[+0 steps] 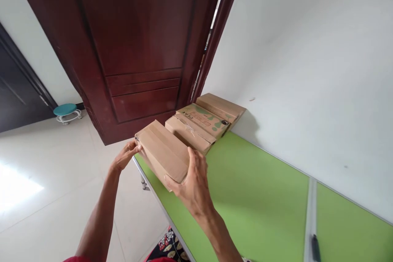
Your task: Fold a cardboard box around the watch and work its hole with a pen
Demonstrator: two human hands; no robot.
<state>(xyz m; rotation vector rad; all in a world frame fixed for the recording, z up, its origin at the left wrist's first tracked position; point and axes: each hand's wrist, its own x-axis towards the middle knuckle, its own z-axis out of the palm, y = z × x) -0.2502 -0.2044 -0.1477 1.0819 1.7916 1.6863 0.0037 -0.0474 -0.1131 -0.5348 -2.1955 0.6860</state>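
A plain brown cardboard box (162, 149) is held between my two hands at the left end of the green table (251, 196). My left hand (125, 155) grips its far left end, thumb on the near top edge. Around its right end wraps my right hand (193, 180), thumb at the near corner and fingers on the far side. Whether the box's underside touches the table is hidden. Just behind it sits a taped cardboard box (190, 133), then a box with green print and handwriting (204, 120), and another brown box (221, 105) by the wall.
A dark red door (144, 41) stands behind the boxes, beside the white wall (307, 69). A black marker (315, 247) lies on the table's metal seam (310, 204). On the tiled floor at left is a low teal stool (65, 109).
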